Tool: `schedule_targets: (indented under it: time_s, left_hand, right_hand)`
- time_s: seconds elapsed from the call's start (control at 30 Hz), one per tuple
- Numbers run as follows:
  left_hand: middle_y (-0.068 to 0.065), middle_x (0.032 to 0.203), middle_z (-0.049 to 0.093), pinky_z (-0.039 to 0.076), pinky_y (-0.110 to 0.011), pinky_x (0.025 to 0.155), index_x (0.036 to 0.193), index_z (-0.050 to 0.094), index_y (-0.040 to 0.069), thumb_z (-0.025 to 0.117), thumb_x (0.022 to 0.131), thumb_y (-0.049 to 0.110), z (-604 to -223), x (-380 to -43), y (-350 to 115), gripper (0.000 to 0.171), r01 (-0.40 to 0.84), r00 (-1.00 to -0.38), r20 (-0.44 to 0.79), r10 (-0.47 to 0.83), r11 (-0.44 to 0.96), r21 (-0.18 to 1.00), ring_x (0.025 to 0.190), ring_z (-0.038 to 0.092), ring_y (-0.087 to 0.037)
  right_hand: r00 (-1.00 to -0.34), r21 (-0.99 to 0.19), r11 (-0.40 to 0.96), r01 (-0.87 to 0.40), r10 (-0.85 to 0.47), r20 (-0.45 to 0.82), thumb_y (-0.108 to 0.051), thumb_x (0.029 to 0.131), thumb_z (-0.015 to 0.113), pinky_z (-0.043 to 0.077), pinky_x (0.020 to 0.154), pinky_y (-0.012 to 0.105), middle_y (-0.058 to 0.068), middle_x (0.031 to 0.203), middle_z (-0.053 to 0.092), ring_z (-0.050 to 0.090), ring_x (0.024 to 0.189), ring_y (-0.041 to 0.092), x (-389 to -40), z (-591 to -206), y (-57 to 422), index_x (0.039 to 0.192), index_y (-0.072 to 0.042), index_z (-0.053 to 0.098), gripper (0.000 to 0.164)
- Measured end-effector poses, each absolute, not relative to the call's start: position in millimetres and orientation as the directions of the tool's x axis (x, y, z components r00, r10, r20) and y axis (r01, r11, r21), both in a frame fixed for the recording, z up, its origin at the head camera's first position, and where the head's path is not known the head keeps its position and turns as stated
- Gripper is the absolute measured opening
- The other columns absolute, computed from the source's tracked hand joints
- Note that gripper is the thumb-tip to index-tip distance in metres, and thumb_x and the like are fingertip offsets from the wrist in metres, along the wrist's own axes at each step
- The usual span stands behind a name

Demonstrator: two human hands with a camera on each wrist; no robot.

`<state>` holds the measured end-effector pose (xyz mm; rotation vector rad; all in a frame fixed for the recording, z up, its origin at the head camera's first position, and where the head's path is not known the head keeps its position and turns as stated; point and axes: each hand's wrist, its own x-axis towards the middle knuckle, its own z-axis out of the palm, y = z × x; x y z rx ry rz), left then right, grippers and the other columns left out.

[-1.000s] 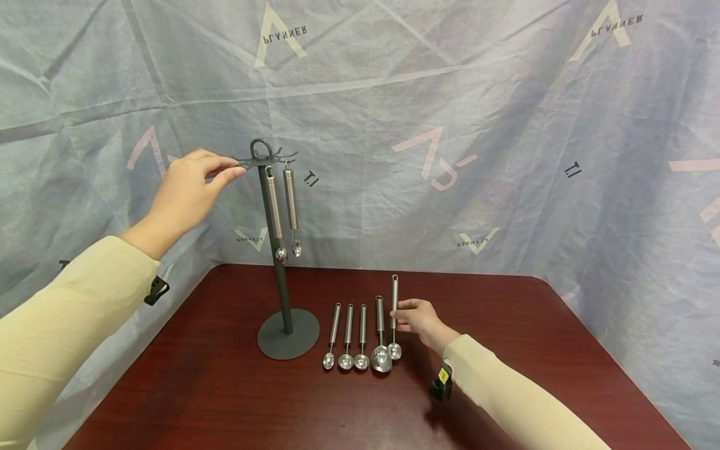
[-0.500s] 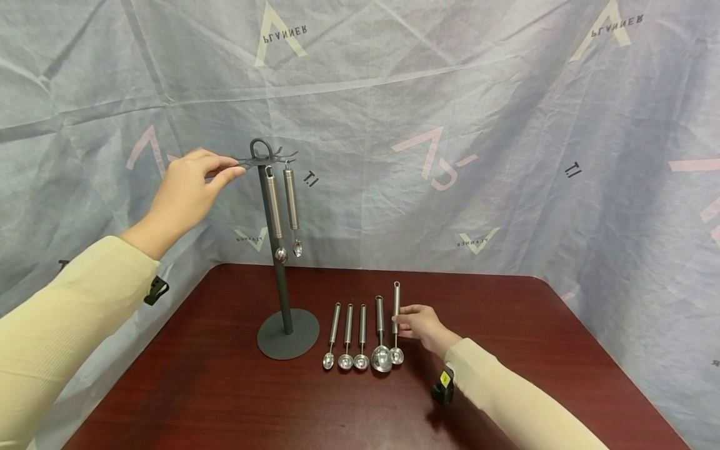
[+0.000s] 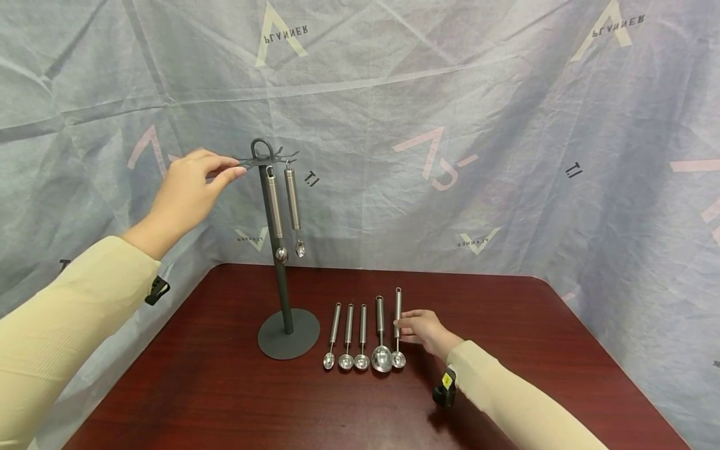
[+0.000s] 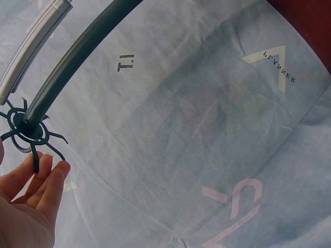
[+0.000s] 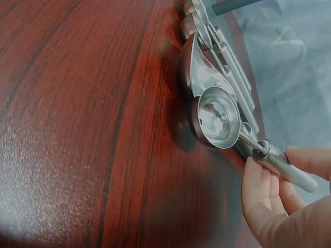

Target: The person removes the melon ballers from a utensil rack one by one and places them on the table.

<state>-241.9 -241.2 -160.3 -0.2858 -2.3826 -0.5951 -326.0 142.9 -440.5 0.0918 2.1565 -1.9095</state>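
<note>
At centre left the left hand [image 3: 191, 181] pinches the dark stand [image 3: 283, 294]; lower right of centre, the right hand [image 3: 424, 328] grips a spoon [image 3: 398, 306].

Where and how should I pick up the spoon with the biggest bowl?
Pinch the big-bowled spoon by its straight handle, probably from above: a smaller spoon sits close on its left, and the held spoon in your right hand close on its right, so side approaches look cramped.

Creased grey cloth [image 3: 506, 162], printed with lettering [image 3: 285, 34], hangs behind a reddish-brown table [image 3: 270, 406].
</note>
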Motion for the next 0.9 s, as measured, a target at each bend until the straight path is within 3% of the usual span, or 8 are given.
schedule_targets:
  time_s: [0.33,0.57,0.77,0.9]
  left_hand:
    - [-0.017,0.121,0.063,0.041,-0.053,0.098,0.126,0.065,0.007,0.052,0.099,0.043,-160.9,-241.9,-240.6,0.047,0.342,-0.758,0.651,0.048,0.878,0.334,0.113,0.057,-0.036]
    - [-0.016,0.119,0.064,0.043,-0.051,0.098,0.125,0.066,0.007,0.053,0.099,0.042,-161.5,-243.2,-241.4,0.045,0.349,-0.746,0.664,0.053,0.880,0.322,0.112,0.058,-0.035]
    - [-0.016,0.117,0.064,0.044,-0.049,0.095,0.124,0.066,0.006,0.053,0.099,0.040,-161.9,-243.0,-241.3,0.044,0.354,-0.738,0.672,0.057,0.881,0.313,0.111,0.059,-0.035]
    - [-0.017,0.118,0.064,0.044,-0.051,0.096,0.124,0.066,0.005,0.052,0.100,0.040,-161.7,-241.9,-240.6,0.044,0.352,-0.743,0.667,0.059,0.882,0.314,0.113,0.058,-0.036]
  right_hand:
    - [-0.961,-0.960,0.157,0.231,-0.116,-0.251,0.001,0.088,0.065,0.060,0.080,0.040,0.008,0.086,0.061,0.060,0.070,0.015,-326.8,-445.3,145.7,0.118,0.013,0.055,0.034]
    - [-0.961,-0.953,0.192,0.233,-0.106,-0.256,0.002,0.087,0.066,0.061,0.073,0.034,0.006,0.078,0.063,0.058,0.057,0.008,-327.0,-449.3,145.2,0.115,0.015,0.057,0.032]
    - [-0.963,-0.944,0.239,0.228,-0.090,-0.255,0.001,0.087,0.066,0.060,0.074,0.035,0.012,0.087,0.065,0.060,0.063,0.012,-326.4,-452.1,143.8,0.113,0.014,0.058,0.030]
    - [-0.967,-0.941,0.260,0.215,-0.075,-0.242,0.003,0.084,0.069,0.061,0.073,0.036,0.012,0.084,0.064,0.060,0.062,0.012,-328.1,-453.9,142.6,0.108,0.015,0.060,0.028]
